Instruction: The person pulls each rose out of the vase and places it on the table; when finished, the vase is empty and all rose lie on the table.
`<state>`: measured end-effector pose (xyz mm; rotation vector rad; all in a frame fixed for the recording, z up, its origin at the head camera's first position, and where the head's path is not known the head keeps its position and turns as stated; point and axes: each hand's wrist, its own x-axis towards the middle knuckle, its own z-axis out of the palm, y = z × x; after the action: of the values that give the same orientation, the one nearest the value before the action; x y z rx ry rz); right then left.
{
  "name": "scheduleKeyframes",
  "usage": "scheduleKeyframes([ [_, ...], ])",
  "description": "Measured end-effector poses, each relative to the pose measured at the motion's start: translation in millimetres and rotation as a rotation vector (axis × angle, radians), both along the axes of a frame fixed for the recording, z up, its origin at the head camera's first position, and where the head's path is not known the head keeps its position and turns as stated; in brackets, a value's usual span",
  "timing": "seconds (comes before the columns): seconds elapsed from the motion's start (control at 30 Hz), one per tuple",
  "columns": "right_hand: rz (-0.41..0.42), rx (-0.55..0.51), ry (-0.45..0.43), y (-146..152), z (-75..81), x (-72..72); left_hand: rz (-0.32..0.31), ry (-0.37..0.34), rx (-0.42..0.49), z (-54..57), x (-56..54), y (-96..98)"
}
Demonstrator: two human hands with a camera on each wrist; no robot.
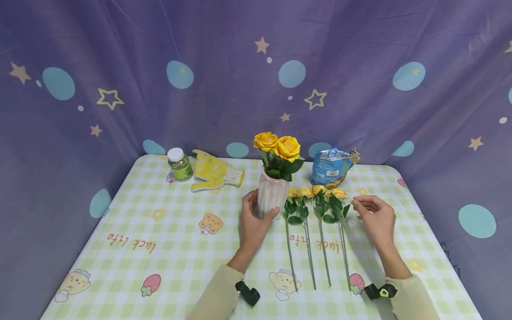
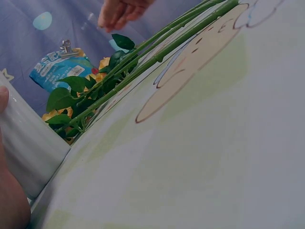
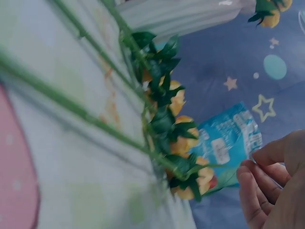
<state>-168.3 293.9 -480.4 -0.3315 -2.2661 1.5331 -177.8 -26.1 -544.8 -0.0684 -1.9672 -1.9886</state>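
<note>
Your left hand grasps a pale, ribbed, glossy vase, its thumb across the front and its fingers round the far side. Two bright yellow artificial roses with dark green leaves stand in the vase, their blooms above its rim. Just to the right of the vase, four yellow artificial roses on long green stems lie side by side on a green-and-white checked tablecloth, blooms toward the back and stem ends toward you. Your right hand is relaxed and holds nothing, fingers loosely bent, near the leaves of the rightmost lying rose. Behind those blooms sits a blue printed pouch with a metal clip. Left of the vase lies a yellow-and-white fabric glove, beside a clear, white-lidded jar with a green label.
</note>
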Motion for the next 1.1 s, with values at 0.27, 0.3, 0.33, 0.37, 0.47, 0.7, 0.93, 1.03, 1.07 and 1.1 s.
scheduleKeyframes([
  [0.27, 0.006, -0.037, 0.18, -10.8, 22.1, 10.5, -0.002, -0.003, 0.006, -0.3, -0.8, 0.2],
  [0.3, 0.009, -0.044, 0.197, -12.3, 25.5, 12.2, -0.003, -0.005, 0.008, -0.1, -0.6, 0.3],
  [0.33, 0.012, -0.05, 0.214, -13.7, 28.7, 14.0, -0.004, -0.005, 0.009, 0.1, -0.4, 0.3],
  [0.37, 0.017, -0.059, 0.233, -15.3, 32.0, 15.8, -0.004, -0.006, 0.01, 0.1, -0.4, 0.3],
  [0.47, 0.031, -0.088, 0.265, -20.1, 40.8, 21.3, -0.004, -0.007, 0.012, 0.0, -0.1, 0.2],
  [0.7, 0.084, -0.107, 0.29, -34.5, 54.9, 32.2, -0.011, 0.005, 0.008, 0.1, -1.1, 0.0],
  [0.93, 0.165, -0.111, 0.358, -51.5, 60.2, 37.4, -0.002, 0.0, 0.002, 0.5, -0.1, -0.6],
  [1.03, 0.212, -0.152, 0.415, -60.0, 61.8, 38.2, -0.004, -0.003, 0.0, 0.6, 0.2, -0.3],
  [1.07, 0.227, -0.159, 0.436, -63.1, 62.3, 38.3, -0.006, -0.002, 0.001, 0.7, 0.3, -0.2],
  [1.1, 0.24, -0.166, 0.456, -66.2, 62.7, 38.3, -0.006, -0.001, 0.002, 0.7, 0.3, -0.2],
])
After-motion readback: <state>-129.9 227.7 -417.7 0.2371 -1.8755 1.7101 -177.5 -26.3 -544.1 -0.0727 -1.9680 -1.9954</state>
